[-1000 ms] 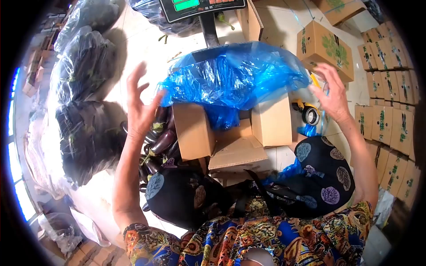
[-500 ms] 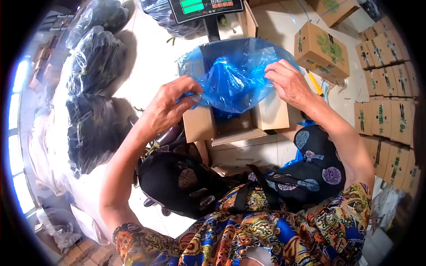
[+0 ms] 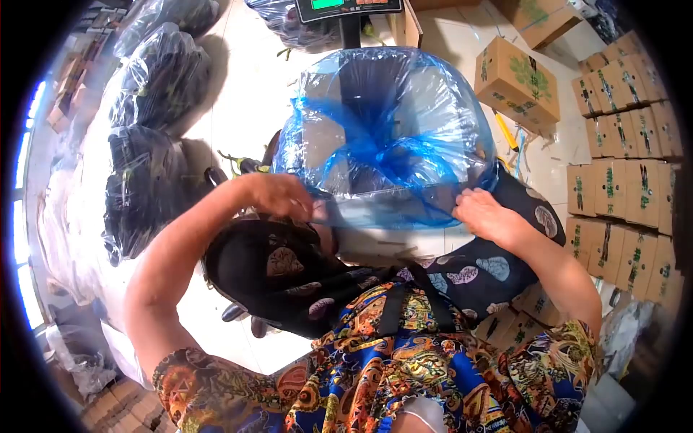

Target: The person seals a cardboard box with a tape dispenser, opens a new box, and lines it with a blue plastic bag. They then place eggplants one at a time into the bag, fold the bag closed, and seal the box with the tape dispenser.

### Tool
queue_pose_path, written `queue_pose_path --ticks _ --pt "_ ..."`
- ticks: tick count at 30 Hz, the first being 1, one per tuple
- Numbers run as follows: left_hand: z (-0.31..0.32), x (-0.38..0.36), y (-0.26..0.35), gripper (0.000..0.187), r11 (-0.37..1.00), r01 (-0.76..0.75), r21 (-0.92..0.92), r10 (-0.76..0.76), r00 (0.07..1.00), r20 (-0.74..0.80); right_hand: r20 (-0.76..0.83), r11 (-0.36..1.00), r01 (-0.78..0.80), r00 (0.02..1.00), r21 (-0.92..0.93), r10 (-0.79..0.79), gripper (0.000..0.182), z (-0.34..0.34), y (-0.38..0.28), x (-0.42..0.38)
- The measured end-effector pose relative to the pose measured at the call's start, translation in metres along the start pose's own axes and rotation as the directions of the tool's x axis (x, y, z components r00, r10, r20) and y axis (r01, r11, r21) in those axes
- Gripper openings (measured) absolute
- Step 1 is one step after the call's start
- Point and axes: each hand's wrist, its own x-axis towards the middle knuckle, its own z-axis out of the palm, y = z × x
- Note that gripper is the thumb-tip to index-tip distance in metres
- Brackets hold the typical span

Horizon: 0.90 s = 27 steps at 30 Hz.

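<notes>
Now the blue bag (image 3: 386,133) has puffed up big and round over the box (image 3: 325,141), and the left hand (image 3: 285,195) and right hand (image 3: 487,216) have slid down to pinch its bottom edge, so the box looks nearly lined.

Scale display (image 3: 346,7) at top centre, on a dark post. Clear bags of dark eggplants (image 3: 155,72) stacked along the left, on pale tile floor (image 3: 245,101). One printed carton (image 3: 516,83) lies tilted at upper right; a yellow-handled tool (image 3: 505,132) just beside it. Rows of like cartons (image 3: 624,195) stacked along the right edge.
</notes>
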Motion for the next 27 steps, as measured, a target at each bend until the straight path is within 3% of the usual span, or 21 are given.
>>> queue_pose_path --ticks 1,3,4,6,7,8,10,11,12,13,14,15,16,17,18,20,21,22,24,26,27 --pt "-0.005 -0.003 -0.020 0.030 0.996 -0.045 0.073 0.048 0.998 -0.048 0.016 0.997 -0.005 1.000 -0.075 0.007 0.029 0.008 0.000 0.010" --pt "-0.007 -0.019 -0.021 0.043 0.947 0.154 -0.282 -0.199 0.970 -0.139 0.126 0.997 -0.025 0.991 -0.073 0.034 0.024 0.010 0.002 0.019" --pt "-0.004 -0.022 -0.028 0.048 0.903 0.120 -0.412 -0.223 0.952 -0.210 0.184 0.997 -0.033 0.982 -0.072 0.046 0.022 0.011 0.003 0.021" --pt "0.008 -0.026 -0.046 0.058 0.756 0.027 -0.654 -0.316 0.890 -0.329 0.172 0.989 -0.108 0.981 0.103 0.090 0.017 0.002 0.004 0.021" --pt "0.012 -0.025 -0.049 0.070 0.750 -0.027 -0.661 -0.327 0.853 -0.407 0.171 0.971 -0.142 0.979 0.191 0.110 0.014 -0.005 0.003 0.022" --pt "0.016 -0.025 -0.037 0.072 0.731 -0.105 -0.675 -0.336 0.805 -0.489 0.347 0.959 -0.250 0.918 0.133 0.191 0.015 -0.013 0.002 0.027" --pt "0.022 -0.013 -0.025 0.079 0.674 -0.236 -0.700 -0.337 0.745 -0.575 -0.138 0.984 -0.097 0.983 0.148 0.117 0.017 -0.061 -0.010 0.009" --pt "0.026 -0.002 -0.022 0.076 0.641 -0.302 -0.706 -0.363 0.691 -0.625 -0.188 0.978 -0.072 0.976 0.196 0.110 0.016 -0.074 -0.005 0.011" --pt "0.026 0.013 -0.042 0.076 0.610 -0.327 -0.722 -0.322 0.730 -0.603 -0.240 0.970 -0.034 0.966 0.241 0.093 0.017 -0.089 0.000 0.019" --pt "0.028 0.020 -0.029 0.062 0.603 -0.352 -0.716 -0.368 0.673 -0.641 -0.111 0.855 -0.172 0.960 0.490 0.257 0.015 -0.110 0.000 0.036" --pt "0.027 0.031 -0.046 0.046 0.677 -0.352 -0.646 -0.204 0.754 -0.625 -0.063 0.837 -0.241 0.949 0.491 0.310 0.023 -0.118 0.006 0.049" --pt "0.038 0.058 -0.072 0.036 0.704 -0.356 -0.614 -0.254 0.682 -0.686 -0.013 0.815 -0.307 0.933 0.491 0.359 0.031 -0.119 0.013 0.060" --pt "0.030 0.045 -0.049 0.036 0.744 -0.276 -0.609 -0.238 0.741 -0.628 -0.118 0.866 -0.332 0.909 0.373 0.400 0.040 -0.111 0.014 0.073" --pt "0.033 0.045 -0.046 0.034 0.732 -0.324 -0.599 -0.203 0.736 -0.646 -0.234 0.895 -0.366 0.875 0.255 0.424 0.050 -0.102 0.016 0.085" --pt "0.036 0.039 -0.040 0.035 0.636 -0.372 -0.676 -0.174 0.784 -0.596 -0.109 0.808 -0.476 0.835 0.347 0.539 0.063 -0.094 0.024 0.097" --pt "0.040 0.033 -0.031 0.035 0.870 -0.281 -0.404 -0.097 0.706 -0.701 0.019 0.777 -0.563 0.813 0.282 0.582 0.063 -0.065 0.047 0.111" --pt "0.049 0.040 -0.040 0.042 0.885 -0.339 -0.319 -0.017 0.662 -0.749 0.085 0.773 -0.597 0.800 0.215 0.594 0.060 -0.052 0.056 0.117" --pt "0.051 0.040 -0.041 0.045 0.843 -0.357 -0.402 -0.030 0.715 -0.698 0.022 0.839 -0.529 0.847 0.128 0.531 0.057 -0.051 0.054 0.121" --pt "0.064 0.042 -0.043 0.049 0.790 -0.402 -0.463 -0.063 0.698 -0.713 -0.103 0.920 -0.387 0.919 -0.055 0.380 0.050 -0.049 0.053 0.120" --pt "0.084 0.041 -0.050 0.048 0.776 -0.467 -0.425 -0.118 0.555 -0.824 -0.051 0.924 -0.358 0.934 -0.132 0.354 0.044 -0.076 0.037 0.131" --pt "0.092 0.034 -0.053 0.040 0.647 -0.562 -0.515 -0.112 0.598 -0.794 -0.025 0.922 -0.348 0.937 -0.170 0.349 0.041 -0.087 0.030 0.135"
